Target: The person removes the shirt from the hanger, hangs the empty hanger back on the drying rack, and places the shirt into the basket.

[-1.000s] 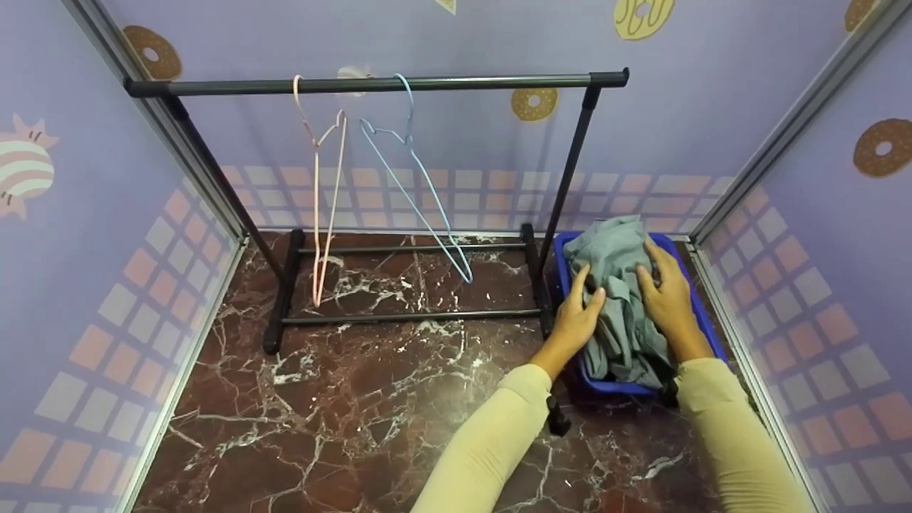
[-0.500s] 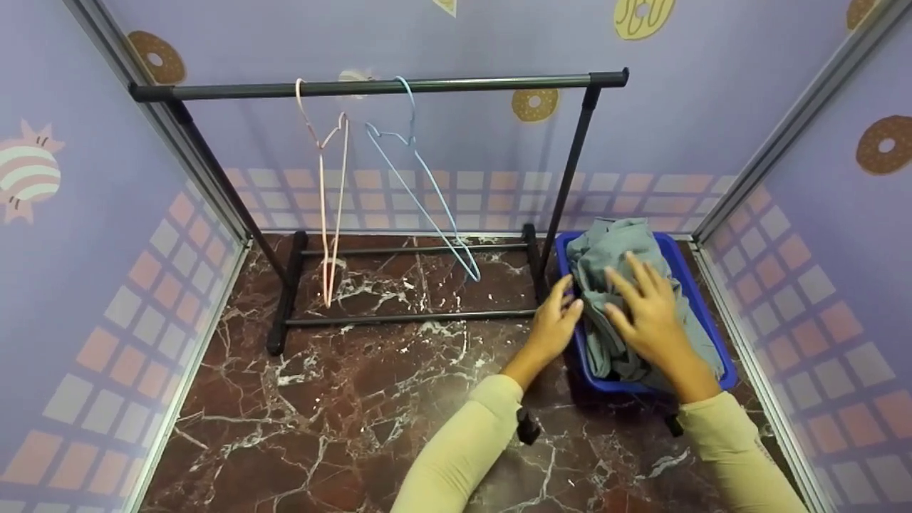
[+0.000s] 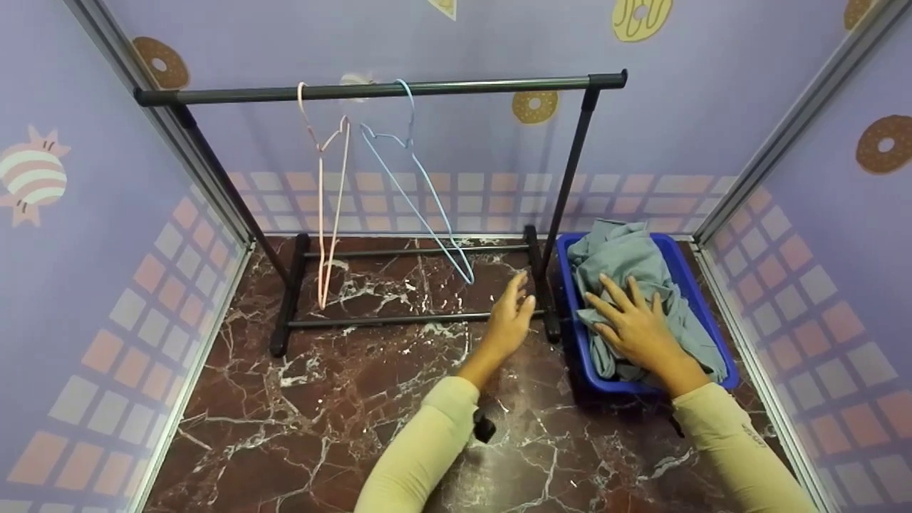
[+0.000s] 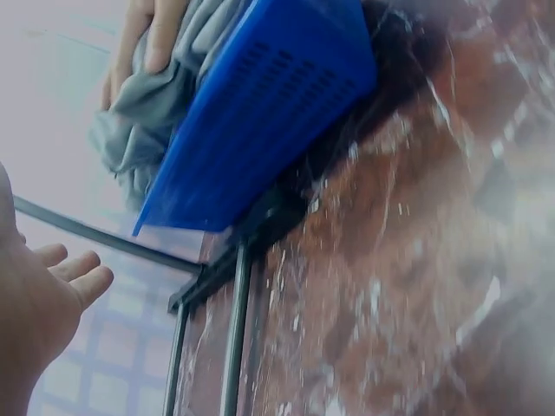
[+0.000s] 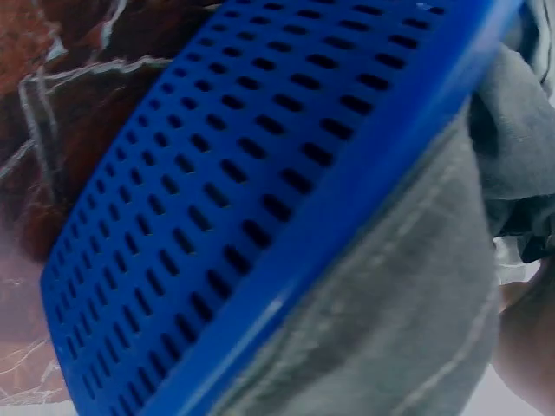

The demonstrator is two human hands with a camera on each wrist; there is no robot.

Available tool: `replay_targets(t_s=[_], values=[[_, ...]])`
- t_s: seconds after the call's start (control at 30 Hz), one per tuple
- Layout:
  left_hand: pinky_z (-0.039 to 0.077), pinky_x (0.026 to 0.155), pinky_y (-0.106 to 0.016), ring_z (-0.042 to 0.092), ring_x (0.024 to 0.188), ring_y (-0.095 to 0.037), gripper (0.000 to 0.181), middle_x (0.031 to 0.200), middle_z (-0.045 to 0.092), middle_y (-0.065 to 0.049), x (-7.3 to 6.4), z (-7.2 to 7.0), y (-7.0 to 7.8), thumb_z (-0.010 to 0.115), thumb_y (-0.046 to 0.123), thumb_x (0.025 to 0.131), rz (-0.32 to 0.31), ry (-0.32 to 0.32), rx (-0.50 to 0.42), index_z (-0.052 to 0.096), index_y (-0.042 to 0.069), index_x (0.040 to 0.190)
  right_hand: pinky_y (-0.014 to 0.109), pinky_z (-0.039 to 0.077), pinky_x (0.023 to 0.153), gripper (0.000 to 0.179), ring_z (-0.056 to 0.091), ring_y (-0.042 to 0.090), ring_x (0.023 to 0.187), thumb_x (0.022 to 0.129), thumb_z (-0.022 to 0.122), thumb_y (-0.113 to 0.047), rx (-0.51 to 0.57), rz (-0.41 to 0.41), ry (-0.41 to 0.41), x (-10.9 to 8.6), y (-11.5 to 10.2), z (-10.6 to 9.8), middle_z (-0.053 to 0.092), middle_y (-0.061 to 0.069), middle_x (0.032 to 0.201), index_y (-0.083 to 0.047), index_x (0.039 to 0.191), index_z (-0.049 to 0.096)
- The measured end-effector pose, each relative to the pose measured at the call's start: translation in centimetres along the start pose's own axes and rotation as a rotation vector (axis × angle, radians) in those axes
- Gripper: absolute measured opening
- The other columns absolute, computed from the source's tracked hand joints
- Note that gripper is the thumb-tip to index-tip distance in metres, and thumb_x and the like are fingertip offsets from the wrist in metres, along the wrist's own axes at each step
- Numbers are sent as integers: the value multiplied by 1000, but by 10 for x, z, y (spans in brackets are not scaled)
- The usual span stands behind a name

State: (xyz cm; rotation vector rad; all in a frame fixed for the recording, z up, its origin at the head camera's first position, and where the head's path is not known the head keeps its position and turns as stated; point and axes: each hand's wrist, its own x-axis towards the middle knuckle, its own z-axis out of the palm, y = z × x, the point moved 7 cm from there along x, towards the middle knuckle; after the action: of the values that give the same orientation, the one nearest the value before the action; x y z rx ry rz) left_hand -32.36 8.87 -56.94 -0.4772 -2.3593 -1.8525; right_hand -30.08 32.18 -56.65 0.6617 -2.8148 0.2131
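Observation:
A crumpled heap of grey-green cloth (image 3: pixel 627 253) fills the blue perforated basket (image 3: pixel 712 331) on the right. My right hand (image 3: pixel 638 335) rests on this cloth with its fingers spread; in the left wrist view its fingertips (image 4: pixel 160 39) lie against the folds. Left of the basket, my left hand (image 3: pixel 508 320) is in the air near the rack's right foot, holding nothing, its fingers extended. Close up in the right wrist view, the cloth (image 5: pixel 408 286) shows stitched seams beside the basket wall (image 5: pixel 208 173). Whether it is one garment or more, I cannot tell.
A black clothes rack (image 3: pixel 470 87) stands left of the basket. From its bar hang a pink hanger (image 3: pixel 321 214) and a blue hanger (image 3: pixel 427 189). Purple patterned walls (image 3: pixel 456 149) enclose the dark red marbled floor (image 3: pixel 342 427) on three sides.
Both hands have come off their two-sided hold on the cloth. The left hand moved left, out of the basket; the right hand shifted onto the cloth's top, which now spreads further toward the basket's near right corner.

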Motion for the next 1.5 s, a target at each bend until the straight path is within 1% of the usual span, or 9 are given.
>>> replay_targets(t_s=[0.17,0.4,0.57,0.77,1.03,1.17,1.27,1.4,1.5], values=[[50,111,-49,56,137,-39,52,154,49,-24,-7,-21,-8,49,16,106,2,13,77,38,4,156,89,27,103,57,33,57,146,100,67,-29,-50,-7,-26,-4,6,12,35,8,167,-26,154,51],[45,115,-52,55,136,-40,53,154,50,-22,-18,-42,-20,48,18,107,-31,20,146,36,5,157,88,34,97,58,38,57,144,98,68,-27,-125,-40,-84,-7,7,33,40,7,165,-24,154,51],[45,115,-53,56,136,-39,53,153,50,-23,-21,-51,-25,48,19,108,-36,24,157,36,6,157,87,35,96,57,40,58,141,97,68,-25,-134,-59,-88,-9,2,44,45,10,161,-19,152,53],[45,115,-55,53,137,-42,54,155,48,-22,-24,-59,-28,48,21,108,-44,27,184,35,7,158,89,31,98,56,36,60,143,97,67,-22,-92,-50,-91,-11,-1,50,45,12,161,-16,151,54],[32,125,-52,40,149,-37,58,161,41,-21,-30,-65,-28,49,24,108,-1,-27,294,33,4,159,90,26,101,57,33,58,146,100,64,-24,25,-33,-57,-17,2,42,39,13,164,-18,155,49],[31,125,-52,40,150,-38,58,161,41,-21,-33,-71,-30,51,23,107,17,-42,343,33,3,159,87,23,107,59,30,54,149,102,64,-29,70,-12,-71,-17,2,32,34,13,167,-19,157,45],[29,126,-51,39,150,-38,60,162,39,-22,-36,-75,-32,53,24,107,24,-63,375,33,4,160,87,23,108,63,30,53,150,101,65,-31,65,-13,-63,-18,1,22,31,14,168,-19,159,43],[27,127,-51,34,153,-39,62,165,34,-22,-41,-79,-34,52,29,107,31,-108,420,31,6,161,85,23,109,65,32,54,148,99,68,-31,35,6,40,-21,3,0,33,18,167,-17,158,44],[25,128,-51,31,154,-37,63,167,30,-19,-44,-83,-37,50,32,108,4,-132,436,28,9,163,85,21,110,67,30,57,148,96,69,-32,11,90,141,-26,13,-15,34,20,165,-14,156,45]])
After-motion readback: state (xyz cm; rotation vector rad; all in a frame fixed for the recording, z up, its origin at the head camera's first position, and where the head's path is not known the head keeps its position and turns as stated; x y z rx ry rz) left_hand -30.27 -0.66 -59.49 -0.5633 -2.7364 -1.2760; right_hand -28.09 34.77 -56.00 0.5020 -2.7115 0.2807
